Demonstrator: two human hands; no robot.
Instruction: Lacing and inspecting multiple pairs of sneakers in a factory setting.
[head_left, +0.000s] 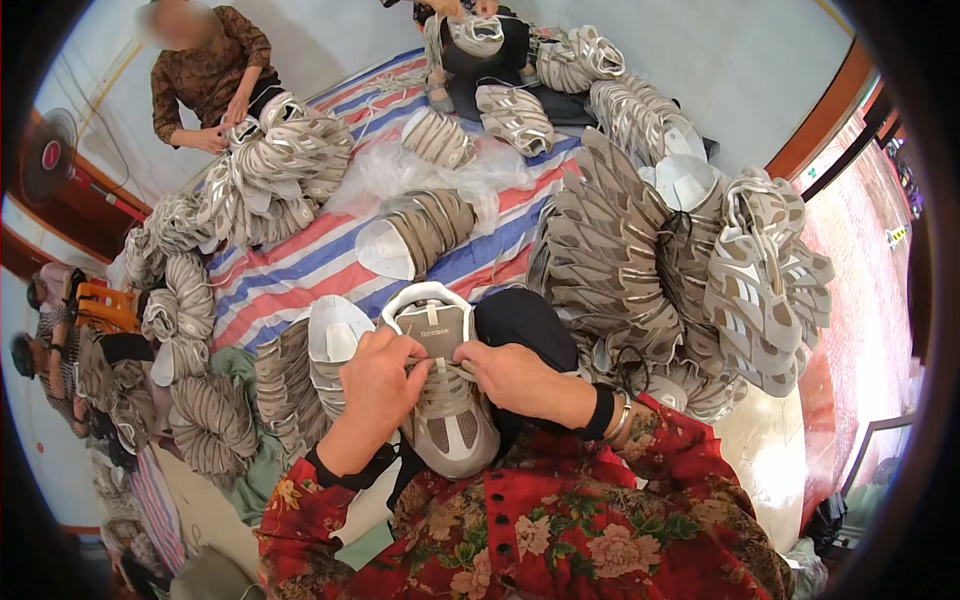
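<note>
A beige and grey sneaker upper [455, 425] lies in my lap, toe toward me, its padded white collar and brown tongue facing away. My left hand [378, 385] is closed at the left side of the lacing, thumb and fingers pinched together near the top eyelets. Opposite it, my right hand [520, 380] pinches at the right side. A pale flat shoelace [447, 368] crosses the tongue between the two hands; its ends are hidden by my fingers. Beside my left hand stands a nested row of similar uppers [335, 335] with a white inner face showing.
Large bundles of nested uppers [610, 250] curve around at the right, with more stacks [275, 170] at the left. A short bundle [425, 230] lies ahead on the striped sheet [290, 270], near clear plastic [375, 180]. Other people [215, 70] sit handling uppers. A fan [48, 155] stands far left.
</note>
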